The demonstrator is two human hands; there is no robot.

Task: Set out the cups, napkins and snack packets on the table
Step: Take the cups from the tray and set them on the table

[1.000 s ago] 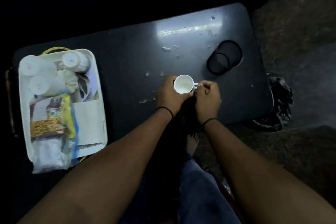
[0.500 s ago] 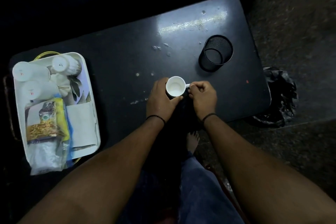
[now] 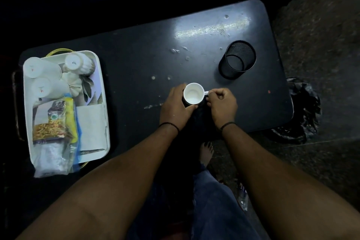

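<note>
A small white cup [image 3: 193, 94] stands upright near the front edge of the dark table [image 3: 136, 68]. My left hand [image 3: 176, 106] wraps around its left side. My right hand [image 3: 223, 104] pinches the cup's handle on the right. On the left sits a white tray [image 3: 103, 84]. It holds three upturned white cups [image 3: 41, 68], a yellow snack packet [image 3: 56, 121], a clear packet [image 3: 51, 157] and a folded white napkin [image 3: 91, 124].
A black mesh pen holder [image 3: 237, 59] stands at the table's right, behind my right hand. A black plastic bag [image 3: 300, 111] lies on the floor by the table's right edge. My knee and bare foot show below the table's front edge.
Both hands have stayed on the cup at the same spot on the table. Only the camera view has shifted slightly.
</note>
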